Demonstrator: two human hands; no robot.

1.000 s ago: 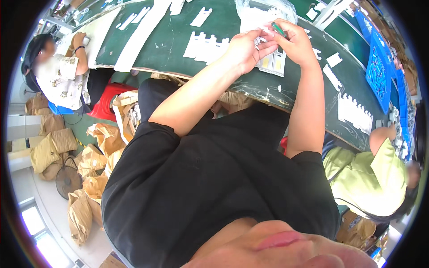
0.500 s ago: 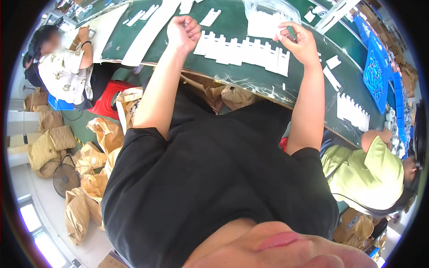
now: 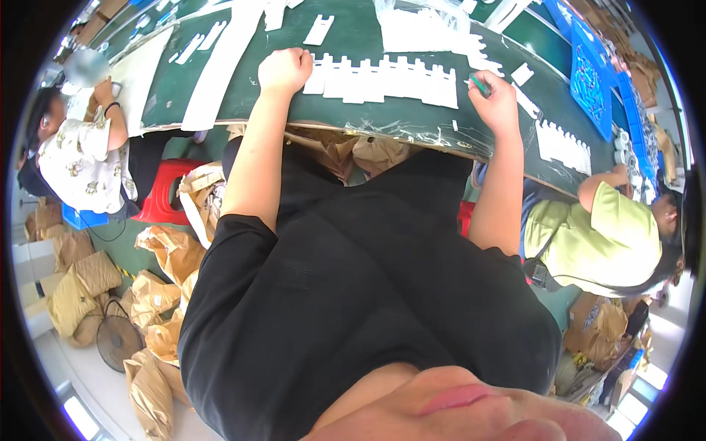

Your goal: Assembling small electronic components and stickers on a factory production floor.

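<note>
Upper centre, I'm apparently aligning white notched plastic pieces [image 3: 365,82]; nudging calls for light pressure. My left hand [image 3: 284,71] is curled, contents hidden; my right hand [image 3: 497,101] grips a slim green tool [image 3: 481,86].

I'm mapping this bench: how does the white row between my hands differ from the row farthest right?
The middle row looks longer than the right row. The middle row runs roughly level across the picture; the right row slants down rightward. Both are white, with notched edges, on the green table.
</note>
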